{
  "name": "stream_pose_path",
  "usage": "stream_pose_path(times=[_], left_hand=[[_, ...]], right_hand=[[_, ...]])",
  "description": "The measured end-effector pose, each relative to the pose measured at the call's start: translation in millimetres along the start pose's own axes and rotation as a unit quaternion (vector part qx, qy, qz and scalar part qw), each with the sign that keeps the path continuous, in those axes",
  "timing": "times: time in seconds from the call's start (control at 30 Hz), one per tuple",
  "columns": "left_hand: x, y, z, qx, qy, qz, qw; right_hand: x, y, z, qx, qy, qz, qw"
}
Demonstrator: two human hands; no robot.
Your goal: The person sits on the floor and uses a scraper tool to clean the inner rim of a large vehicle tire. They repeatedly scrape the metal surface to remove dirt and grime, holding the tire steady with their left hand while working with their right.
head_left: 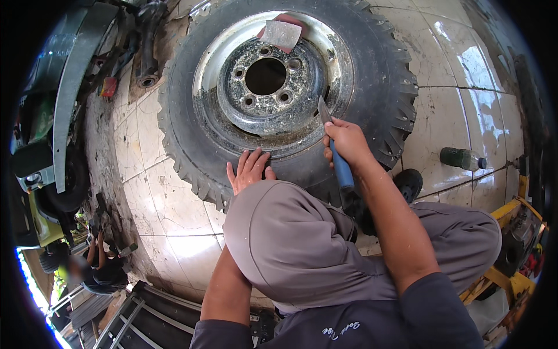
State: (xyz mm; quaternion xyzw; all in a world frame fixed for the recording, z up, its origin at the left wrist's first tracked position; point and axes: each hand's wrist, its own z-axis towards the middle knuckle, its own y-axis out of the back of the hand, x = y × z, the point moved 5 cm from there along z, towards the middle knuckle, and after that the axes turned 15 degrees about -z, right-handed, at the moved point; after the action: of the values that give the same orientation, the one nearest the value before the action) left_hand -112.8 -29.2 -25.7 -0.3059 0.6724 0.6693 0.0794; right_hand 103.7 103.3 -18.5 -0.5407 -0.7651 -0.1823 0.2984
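A wheel lies flat on the floor, its chunky-treaded black tyre (381, 75) around a worn metal rim (213, 64). The rim is patchy, with white and bare metal areas and dark, speckled paint. My right hand (347, 144) is closed around the blue handle of a knife (342, 168). Its pointed blade reaches toward the rim's lower right; whether the tip touches is hard to tell. My left hand (250, 170) rests on the tyre's near sidewall, fingers spread and holding nothing. At the rim's far side lies a folded piece of sandpaper (281, 35), grey and reddish.
A green-tinted bottle (462, 159) lies on the tiled floor (447, 122) to the right. Near it stands a yellow metal frame (504, 210) with machine parts. Metal parts (148, 43) lie at the far left. Another person (102, 267) is at the lower left.
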Motion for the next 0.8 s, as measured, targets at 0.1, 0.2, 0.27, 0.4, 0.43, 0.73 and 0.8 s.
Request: stream_pose_path(times=[0.1, 0.2, 0.27, 0.4, 0.43, 0.73, 0.8], left_hand=[[-5, -3, 3, 0.001, 0.008, 0.006, 1.000], [0, -3, 4, 0.003, -0.002, 0.008, 1.000], [5, -2, 1, 0.000, 0.003, 0.012, 1.000], [5, -6, 1, 0.003, -0.005, 0.005, 1.000], [6, -5, 0, 0.002, -0.004, 0.007, 1.000], [13, -6, 1, 0.000, -0.003, 0.017, 1.000], [9, -7, 0, -0.001, 0.000, 0.017, 1.000]], right_hand=[[1, 13, 15, -0.032, 0.021, 0.004, 0.999], [8, 16, 19, -0.033, 0.034, -0.008, 0.999], [4, 5, 2, -0.010, 0.029, -0.013, 0.999], [10, 9, -1, -0.009, 0.019, 0.002, 1.000], [10, 9, -2, -0.012, 0.017, 0.002, 1.000], [1, 5, 8, -0.019, 0.039, -0.016, 0.999], [-2, 1, -1, -0.027, 0.021, -0.014, 0.999]])
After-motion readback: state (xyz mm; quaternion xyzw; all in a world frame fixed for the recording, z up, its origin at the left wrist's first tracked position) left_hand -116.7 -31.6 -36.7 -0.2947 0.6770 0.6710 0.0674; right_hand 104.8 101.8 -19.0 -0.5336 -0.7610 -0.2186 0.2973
